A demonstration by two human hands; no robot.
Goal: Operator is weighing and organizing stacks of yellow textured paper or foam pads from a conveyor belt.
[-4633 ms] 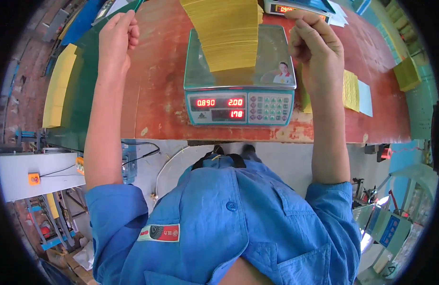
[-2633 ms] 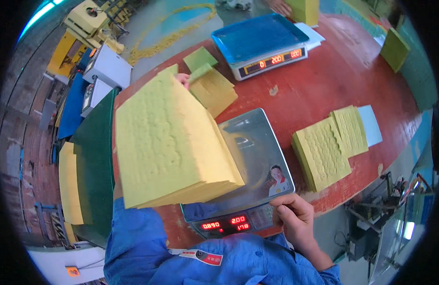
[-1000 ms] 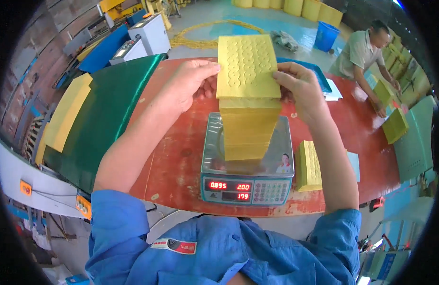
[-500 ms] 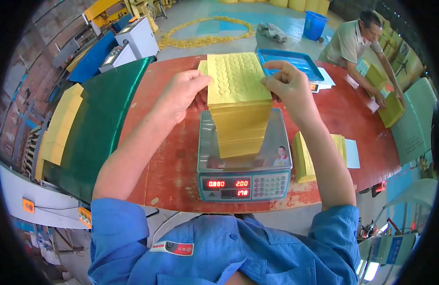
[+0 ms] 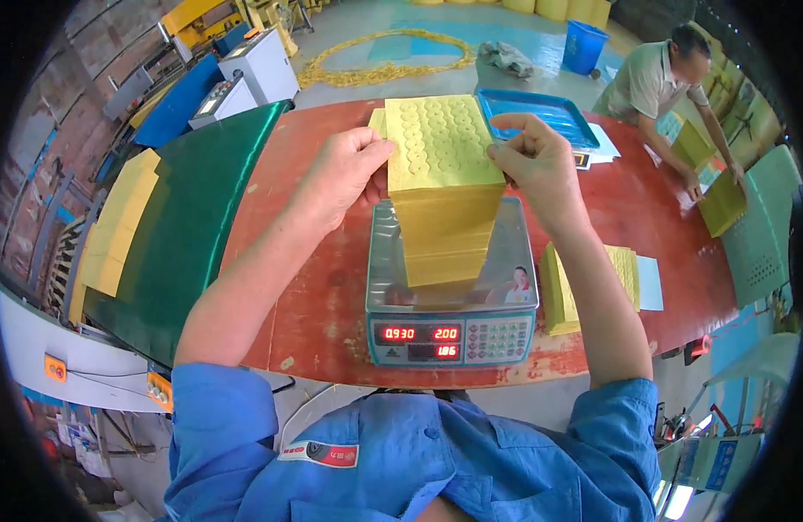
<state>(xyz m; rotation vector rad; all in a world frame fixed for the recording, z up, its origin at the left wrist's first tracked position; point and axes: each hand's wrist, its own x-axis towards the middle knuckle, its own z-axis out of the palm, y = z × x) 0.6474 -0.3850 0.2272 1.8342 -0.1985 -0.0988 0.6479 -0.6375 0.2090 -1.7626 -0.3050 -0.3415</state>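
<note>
A tall stack of yellow paper sheets (image 5: 445, 226) stands on the pan of a digital scale (image 5: 379, 287); its top sheet bears rows of round stamped marks. My left hand (image 5: 345, 174) grips the stack's upper left edge, thumb on top and the other fingers curled partly out of sight. At the upper right edge, my right hand (image 5: 536, 161) pinches the paper between thumb and forefinger. Red digits glow on the scale's front panel. Another yellow paper stack (image 5: 562, 287) lies right of the scale, beneath my right forearm. Some yellow paper (image 5: 377, 124) shows behind the tall stack.
The red table (image 5: 288, 261) adjoins a dark green surface (image 5: 175, 261) with yellow paper stacks (image 5: 119, 222) at left. A blue tray (image 5: 540, 117) sits beyond my right hand. At far right, a co-worker (image 5: 658, 87) handles yellow paper (image 5: 721, 204).
The red digits on the scale have changed. The whole view has shifted slightly. Both my hands stay at the top edges of the stack, whose upper sheets sit slightly more evenly.
</note>
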